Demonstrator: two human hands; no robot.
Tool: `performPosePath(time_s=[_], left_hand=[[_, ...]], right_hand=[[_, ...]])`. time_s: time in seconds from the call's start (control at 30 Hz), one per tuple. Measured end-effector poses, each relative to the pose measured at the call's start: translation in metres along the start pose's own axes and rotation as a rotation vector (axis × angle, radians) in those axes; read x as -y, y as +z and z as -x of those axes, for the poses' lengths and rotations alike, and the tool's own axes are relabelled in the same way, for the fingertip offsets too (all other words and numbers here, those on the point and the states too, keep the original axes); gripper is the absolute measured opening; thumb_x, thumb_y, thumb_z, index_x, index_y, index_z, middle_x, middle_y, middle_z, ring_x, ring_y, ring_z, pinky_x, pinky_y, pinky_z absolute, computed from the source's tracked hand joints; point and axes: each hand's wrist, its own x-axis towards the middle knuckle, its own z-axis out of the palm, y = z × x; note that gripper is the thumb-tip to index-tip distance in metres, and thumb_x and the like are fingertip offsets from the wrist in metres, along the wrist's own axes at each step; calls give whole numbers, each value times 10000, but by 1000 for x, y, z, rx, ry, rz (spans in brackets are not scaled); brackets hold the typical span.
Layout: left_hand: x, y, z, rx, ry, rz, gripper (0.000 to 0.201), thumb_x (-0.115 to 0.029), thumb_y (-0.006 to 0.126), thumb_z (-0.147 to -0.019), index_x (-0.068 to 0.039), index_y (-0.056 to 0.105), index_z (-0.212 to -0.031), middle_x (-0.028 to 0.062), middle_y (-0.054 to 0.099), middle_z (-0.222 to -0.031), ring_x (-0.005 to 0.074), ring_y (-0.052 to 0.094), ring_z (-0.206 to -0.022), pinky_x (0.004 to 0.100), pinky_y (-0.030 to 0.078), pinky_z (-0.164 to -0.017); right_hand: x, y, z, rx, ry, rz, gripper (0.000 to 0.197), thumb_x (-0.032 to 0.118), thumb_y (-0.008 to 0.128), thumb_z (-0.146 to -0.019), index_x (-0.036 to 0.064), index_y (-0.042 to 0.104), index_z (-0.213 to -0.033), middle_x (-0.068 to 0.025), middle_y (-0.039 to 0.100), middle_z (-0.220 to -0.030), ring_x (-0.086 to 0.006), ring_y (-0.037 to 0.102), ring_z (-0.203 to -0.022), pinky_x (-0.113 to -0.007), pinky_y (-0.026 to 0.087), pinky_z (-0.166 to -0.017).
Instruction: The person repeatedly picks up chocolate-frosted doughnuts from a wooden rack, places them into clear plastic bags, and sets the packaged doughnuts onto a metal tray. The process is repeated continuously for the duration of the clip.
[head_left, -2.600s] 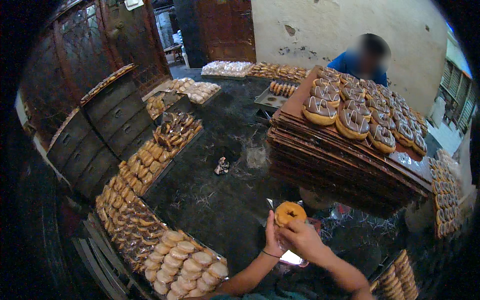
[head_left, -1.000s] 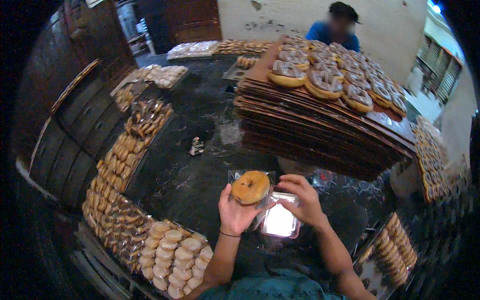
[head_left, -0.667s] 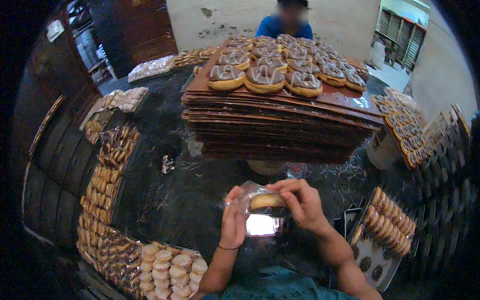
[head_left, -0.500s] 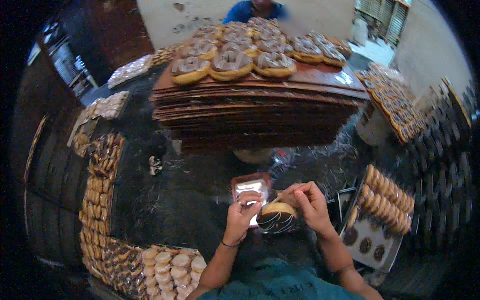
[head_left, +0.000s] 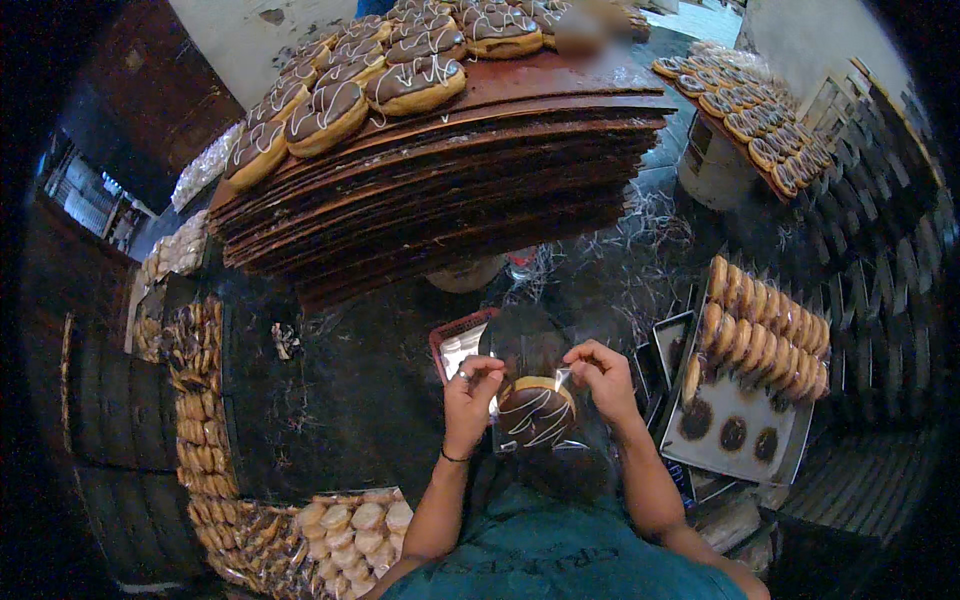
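A round doughnut with dark chocolate icing and thin white drizzle hangs in front of me inside a clear plastic bag. My left hand, with a ring and a dark wristband, pinches the bag's left side near the top. My right hand pinches the top right corner, where the film shines between thumb and finger. Just beyond my left hand lies a red basket with a stack of pale, glossy sheets or bags, partly hidden by that hand.
Ahead, iced doughnuts top a tall stack of brown boards. On the right, a metal tray holds rows of bagged doughnuts; behind it, a board of drizzled doughnuts rests on a bucket. More doughnuts line the left.
My hands have spread apart at the bag's top, and the doughnut has tipped so its iced face shows more. My view has shifted, with the board stack now further left and larger.
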Motion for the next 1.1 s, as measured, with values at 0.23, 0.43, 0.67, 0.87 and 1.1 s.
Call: performPosePath(time_s=[0.23, 0.43, 0.67, 0.87, 1.1], left_hand=[[-7, 2, 6, -57, -321, 530, 177, -7, 614, -824, 26, 596, -997, 57, 536, -1008, 109, 556, -777, 253, 494, -682], [-45, -15, -5, -14, -48, 255, 35, 10, 643, -777, 14, 675, -789, 56, 491, -1174, 159, 512, -1009, 275, 440, -830], [-6, 5, 32, -325, -10, -200, 131, -67, 651, -812, -18, 546, -749, -7, 547, -798, 45, 491, -687, 193, 381, -513], [38, 10, 44, -460, -388, 405, 179, -96, 594, -865, -79, 482, -727, -56, 453, -680, 26, 405, -636, 213, 332, -545], [20, 15, 49, -126, -490, 545, 157, -203, 463, -947, -55, 487, -992, 22, 534, -922, 109, 520, -839, 258, 433, -776]], right_hand=[[10, 6, 3, -5, 191, -274, 159, 124, 621, -845, -12, 648, -922, 4, 556, -754, -79, 491, -662, -205, 403, -633], [58, 1, 0, 32, -175, 189, 178, 207, 649, -818, 36, 692, -840, -32, 483, -773, -144, 466, -782, -255, 389, -695], [7, 25, 33, -284, -334, 533, 96, 101, 658, -761, 20, 638, -715, -87, 482, -835, -234, 432, -832, -340, 368, -734], [-16, 33, 38, -281, -272, 631, 182, 92, 605, -783, -16, 539, -653, -121, 489, -850, -276, 430, -860, -368, 364, -755], [-37, -1, 40, 24, 138, -68, 389, 258, 598, -838, -3, 533, -1119, -80, 487, -1097, -202, 466, -1007, -330, 359, -894]])
